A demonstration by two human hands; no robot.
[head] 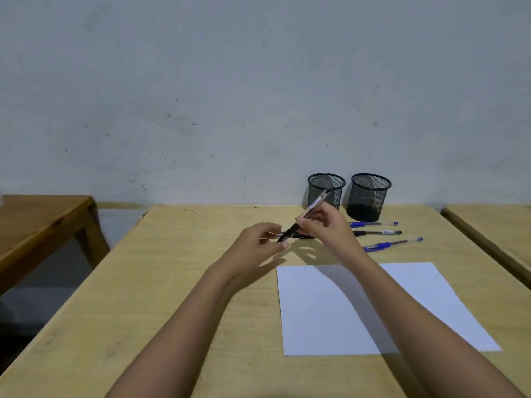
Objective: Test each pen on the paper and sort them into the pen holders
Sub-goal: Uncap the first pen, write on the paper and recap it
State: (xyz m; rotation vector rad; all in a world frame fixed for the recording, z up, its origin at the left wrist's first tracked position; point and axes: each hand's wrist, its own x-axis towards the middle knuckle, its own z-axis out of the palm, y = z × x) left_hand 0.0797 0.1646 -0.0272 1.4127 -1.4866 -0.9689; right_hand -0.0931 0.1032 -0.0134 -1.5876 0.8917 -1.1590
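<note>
The right hand [324,225] grips the black pen [316,203] mid-barrel, tilted above the surface [172,282]. Its tip points at the left hand [255,245], whose fingers curl around that end; I cannot tell whether they pinch a cap. Any cap is best pulled straight off along the barrel, before the tip goes down to the paper [310,326].

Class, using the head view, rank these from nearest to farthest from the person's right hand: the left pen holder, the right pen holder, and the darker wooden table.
1. Left pen holder, just behind the right hand, which holds a black pen.
2. Right pen holder, farther back and to the right.
3. Darker wooden table, far off to the left.
</note>
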